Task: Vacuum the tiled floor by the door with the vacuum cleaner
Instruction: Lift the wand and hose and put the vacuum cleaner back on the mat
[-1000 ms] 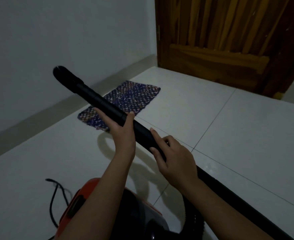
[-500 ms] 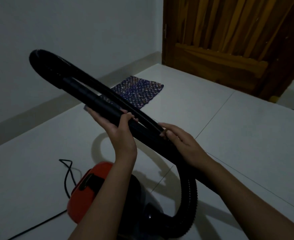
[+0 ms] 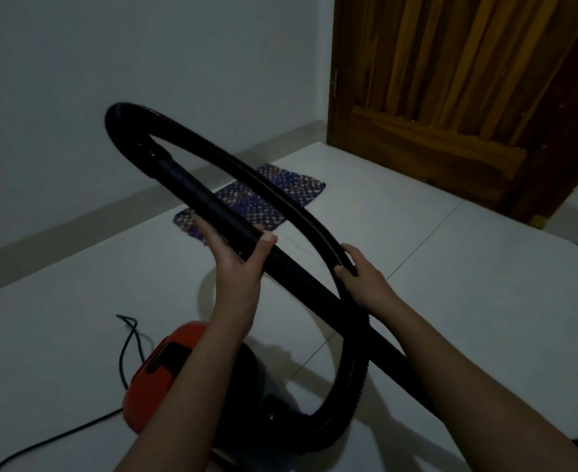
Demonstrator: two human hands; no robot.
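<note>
I count one vacuum cleaner (image 3: 165,379), orange and black, sitting on the floor at 6 o'clock under my forearms. It has one rigid black tube (image 3: 209,202), one ribbed hose (image 3: 282,195) and one black cord (image 3: 127,345) trailing off toward 8 o'clock. There is one woven mat (image 3: 250,207) and one wooden door (image 3: 451,97).

My two hands are apart. My left hand (image 3: 238,264) wraps the tube from beneath, thumb over the top. My right hand (image 3: 362,277), at 3 o'clock of the left, curls its fingers round the hose just beside where hose and tube cross. The tube slants up toward 10 o'clock. There the hose arches over and runs back down to the cleaner's body.

The floor (image 3: 451,294) is large pale tiles with thin grout lines. A plain wall (image 3: 144,80) with a low skirting fills 9 to 12 o'clock, and the door stands at 1 o'clock. The mat lies flat at 12 o'clock, behind the tube. The light is dim.

Half a second ago the hose lay close along the tube; now it stands off in a wide loop.
</note>
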